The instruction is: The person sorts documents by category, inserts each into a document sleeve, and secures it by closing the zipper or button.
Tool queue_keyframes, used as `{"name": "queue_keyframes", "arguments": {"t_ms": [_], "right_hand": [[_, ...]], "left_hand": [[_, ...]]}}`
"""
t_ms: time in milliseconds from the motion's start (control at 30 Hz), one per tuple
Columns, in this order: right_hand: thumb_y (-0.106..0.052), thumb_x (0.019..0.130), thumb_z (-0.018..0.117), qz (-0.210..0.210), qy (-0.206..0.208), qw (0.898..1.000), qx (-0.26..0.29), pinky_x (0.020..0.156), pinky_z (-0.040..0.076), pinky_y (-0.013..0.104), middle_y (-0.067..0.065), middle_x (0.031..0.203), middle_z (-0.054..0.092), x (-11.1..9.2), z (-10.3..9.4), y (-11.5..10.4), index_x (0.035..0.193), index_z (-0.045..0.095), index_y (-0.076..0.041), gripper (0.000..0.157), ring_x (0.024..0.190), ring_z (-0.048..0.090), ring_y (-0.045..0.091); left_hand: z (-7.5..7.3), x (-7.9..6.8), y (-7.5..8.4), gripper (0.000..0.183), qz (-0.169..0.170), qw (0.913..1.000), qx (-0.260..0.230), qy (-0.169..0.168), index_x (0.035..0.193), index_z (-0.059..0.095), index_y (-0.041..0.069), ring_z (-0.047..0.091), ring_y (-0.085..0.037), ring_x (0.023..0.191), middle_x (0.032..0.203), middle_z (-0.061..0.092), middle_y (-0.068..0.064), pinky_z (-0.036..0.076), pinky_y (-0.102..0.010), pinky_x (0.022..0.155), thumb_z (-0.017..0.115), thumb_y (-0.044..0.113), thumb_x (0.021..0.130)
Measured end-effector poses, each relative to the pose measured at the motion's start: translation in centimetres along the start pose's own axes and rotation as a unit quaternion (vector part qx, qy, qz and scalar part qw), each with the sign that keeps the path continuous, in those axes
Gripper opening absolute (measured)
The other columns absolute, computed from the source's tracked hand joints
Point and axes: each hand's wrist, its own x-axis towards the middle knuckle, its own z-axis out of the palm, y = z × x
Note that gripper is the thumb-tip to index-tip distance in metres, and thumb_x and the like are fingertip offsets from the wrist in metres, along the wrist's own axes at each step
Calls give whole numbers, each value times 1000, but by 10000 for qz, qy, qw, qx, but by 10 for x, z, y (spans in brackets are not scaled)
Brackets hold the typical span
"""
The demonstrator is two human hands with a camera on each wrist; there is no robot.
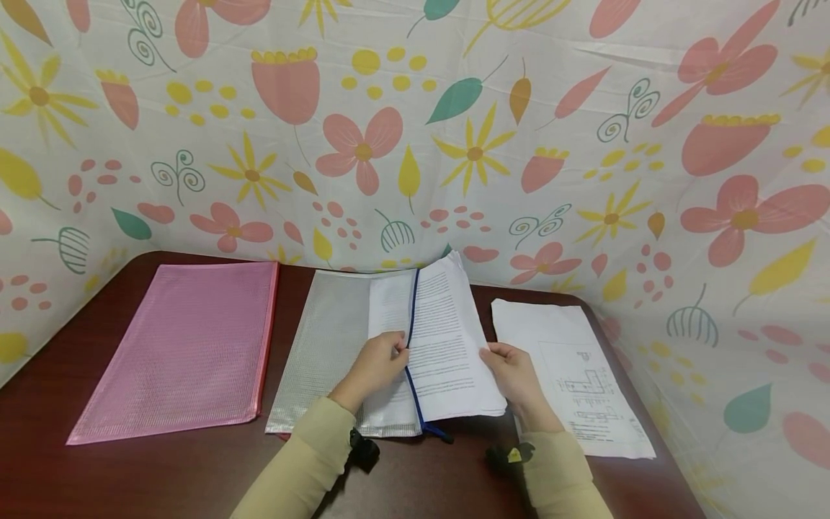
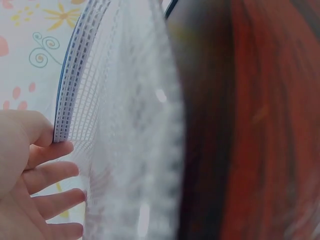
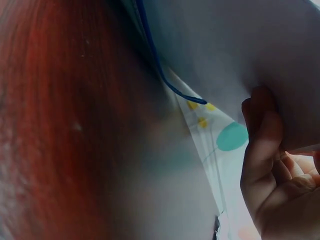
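Note:
A clear mesh zipper pouch (image 1: pixel 324 339) with a blue edge lies in the middle of the table. My left hand (image 1: pixel 376 364) pinches the blue-trimmed edge of its opening between thumb and index finger; in the left wrist view the other fingers of that hand (image 2: pixel 50 190) are spread beside the mesh (image 2: pixel 135 125). A stack of printed paper (image 1: pixel 441 339) lies partly within the pouch, its right part sticking out past the blue edge. My right hand (image 1: pixel 515 371) pinches the stack's right edge. From below, the right wrist view shows the fingers (image 3: pixel 267 135) against the paper (image 3: pixel 215 45).
To the left lies a pink mesh zipper pouch (image 1: pixel 181 346). Sheets with printed drawings (image 1: pixel 577 382) lie at the right, close beside my right hand. The dark red wooden table (image 1: pixel 188 476) meets a flower-patterned cloth (image 1: pixel 402 94) at its back and sides.

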Motion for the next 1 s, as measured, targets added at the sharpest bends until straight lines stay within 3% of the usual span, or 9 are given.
{"name": "queue_keyframes", "arguments": {"t_ms": [167,267,333,400,600,833,1000], "right_hand": [[-15,94,55,81,-222,9997,14,54,52,27,10,86,70,-1,0,-1,115,59,6,30,64,65,14],[-16,94,55,126,-394,9991,48,56,53,27,10,88,70,0,0,0,117,58,5,30,67,66,15],[-16,95,55,165,-470,9987,89,58,53,27,10,90,69,0,-1,1,118,58,4,31,69,67,16],[-18,95,54,170,-500,9986,86,59,54,27,12,93,69,0,-1,1,119,57,4,33,71,66,16],[-25,97,51,146,-333,9992,-150,63,51,24,16,104,65,-1,-3,-1,123,56,3,39,76,61,11],[-27,98,50,210,-228,9992,-261,64,50,23,18,107,65,-1,-3,-3,122,58,4,40,76,60,10],[-26,97,52,272,-292,9992,-86,62,52,25,13,98,67,1,-8,0,124,56,5,42,72,62,9]], "left_hand": [[0,1,0,20,-25,9999,-108,94,70,53,9,50,-15,58,124,62,-21,37,-24,59,56,9,89],[0,2,-2,19,-116,9996,-214,146,71,55,9,49,-15,52,125,61,-20,39,-25,60,55,11,90],[0,2,-2,19,-207,9992,-312,118,73,56,9,33,-11,46,127,59,-21,37,-25,56,55,12,91],[0,2,-3,18,-246,9991,-325,85,74,57,9,27,-10,44,128,58,-21,37,-27,53,54,12,92],[-1,1,-2,18,-325,9989,-335,70,75,58,8,31,-10,48,129,58,-21,45,-32,74,55,13,91],[-1,1,-4,18,-365,9986,-372,55,75,59,9,38,-13,45,129,59,-19,46,-33,70,54,13,91],[2,2,-5,18,-267,9987,-426,58,75,59,9,50,-18,53,127,60,-19,47,-36,78,54,13,91]]}}
